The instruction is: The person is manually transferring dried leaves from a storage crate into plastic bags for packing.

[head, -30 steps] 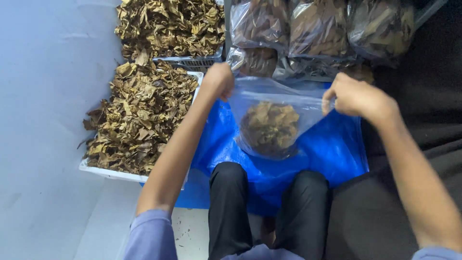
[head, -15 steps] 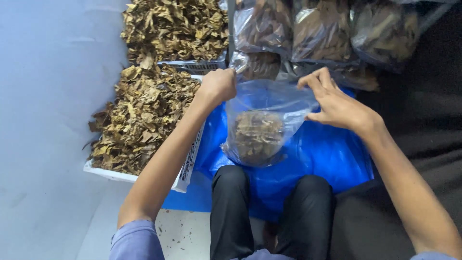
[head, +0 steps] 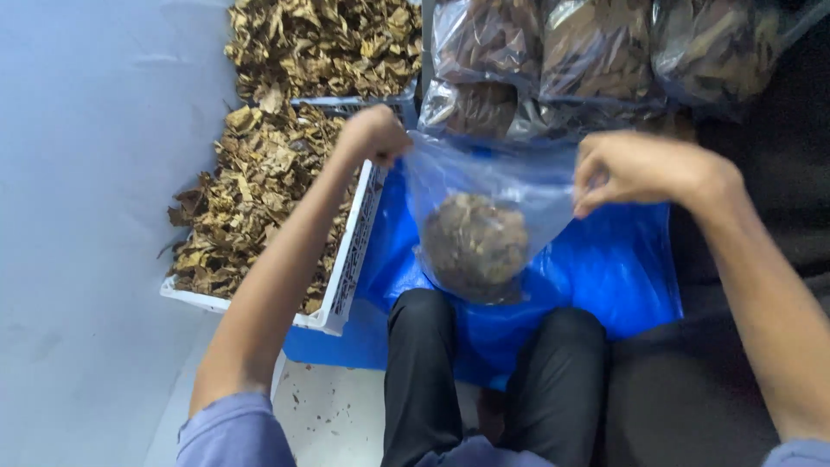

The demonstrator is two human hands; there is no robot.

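Leaves, dry and brown, fill a white crate (head: 341,277) at the left, with a second heap of leaves (head: 324,43) farther off. Just right of the crate's rim, the left hand (head: 373,134) is curled tight, its fingers pinching the left top edge of a clear plastic bag (head: 484,207). The bag hangs between both hands above a blue sheet (head: 605,268) and the person's knees, a clump of leaves (head: 474,246) sagging in its bottom. The right hand (head: 644,169) grips the bag's right top edge, fingers bent and pressed together. Filled bags (head: 596,60) lie at the far right.
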